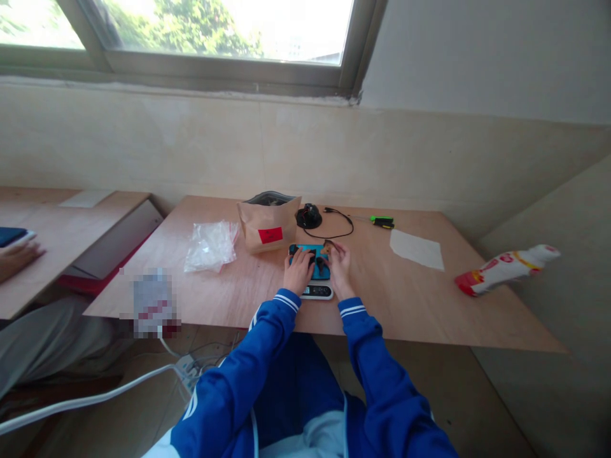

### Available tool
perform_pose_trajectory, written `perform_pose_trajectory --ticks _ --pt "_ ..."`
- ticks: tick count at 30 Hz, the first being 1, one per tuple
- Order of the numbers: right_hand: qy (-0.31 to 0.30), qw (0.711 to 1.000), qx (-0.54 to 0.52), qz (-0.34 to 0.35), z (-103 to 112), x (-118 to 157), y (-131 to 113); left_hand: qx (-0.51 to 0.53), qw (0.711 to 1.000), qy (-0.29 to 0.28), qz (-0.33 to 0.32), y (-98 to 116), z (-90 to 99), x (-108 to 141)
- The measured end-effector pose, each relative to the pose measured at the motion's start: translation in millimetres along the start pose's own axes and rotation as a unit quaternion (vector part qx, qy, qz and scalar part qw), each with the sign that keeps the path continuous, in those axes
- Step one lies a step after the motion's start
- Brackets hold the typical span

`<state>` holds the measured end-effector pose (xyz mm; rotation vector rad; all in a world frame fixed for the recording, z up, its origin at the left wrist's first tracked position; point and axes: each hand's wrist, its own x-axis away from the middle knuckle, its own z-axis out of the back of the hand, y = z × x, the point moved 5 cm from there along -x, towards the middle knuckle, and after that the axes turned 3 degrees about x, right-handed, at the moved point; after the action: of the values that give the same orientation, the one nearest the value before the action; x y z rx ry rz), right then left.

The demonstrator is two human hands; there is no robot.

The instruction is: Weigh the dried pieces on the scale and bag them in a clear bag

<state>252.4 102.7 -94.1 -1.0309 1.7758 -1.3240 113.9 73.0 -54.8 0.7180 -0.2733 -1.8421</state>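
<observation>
A small digital scale (317, 292) with a blue top and a white front panel lies near the middle of the table's front edge. Several dark, irregular pieces (320, 261) rest on its blue surface. Across the left part of the scale reaches my left hand (299, 270), its fingers stretched out over the dark pieces. At the right side of the scale, my right hand (340, 264) pinches a brown, dark-edged piece (328, 248) between thumb and fingers. The kind of piece is too small to make out.
Behind the scale stands an open brown paper pouch (268, 222), with clear plastic bags (211, 246) to its left. A black device (310, 216) with a cable, screwdrivers (382, 222), white paper (417, 249) and a tilted bottle (506, 271) are around. Another person's hand (20, 259) is far left.
</observation>
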Motion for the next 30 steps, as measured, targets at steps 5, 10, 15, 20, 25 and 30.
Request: perform_pose_trajectory --ticks 5,10,15,20,25,30 --pt "-0.078 0.986 0.127 0.079 -6.5 -19.1 -7.0 0.007 1.0 -0.006 0.003 -1.4 11.1 4.4" --pt "-0.132 0.977 0.152 0.069 -5.2 -24.6 4.9 0.072 0.992 0.086 0.05 -20.6 25.0 20.3" --pt "-0.098 0.987 0.123 0.01 8.7 -15.4 18.0 0.294 0.932 0.123 0.174 -65.7 1.6 36.4" --pt "-0.064 0.989 0.134 -0.026 8.6 -5.8 21.9 0.332 0.918 0.084 0.201 -73.3 -14.4 44.8" --pt "-0.068 0.987 0.14 -0.035 6.0 2.7 23.4 0.347 0.914 0.071 0.198 -68.2 -10.2 47.3" --pt "-0.064 0.987 0.141 -0.041 11.0 11.1 29.1 0.357 0.91 0.072 0.199 -70.8 -9.3 50.8"
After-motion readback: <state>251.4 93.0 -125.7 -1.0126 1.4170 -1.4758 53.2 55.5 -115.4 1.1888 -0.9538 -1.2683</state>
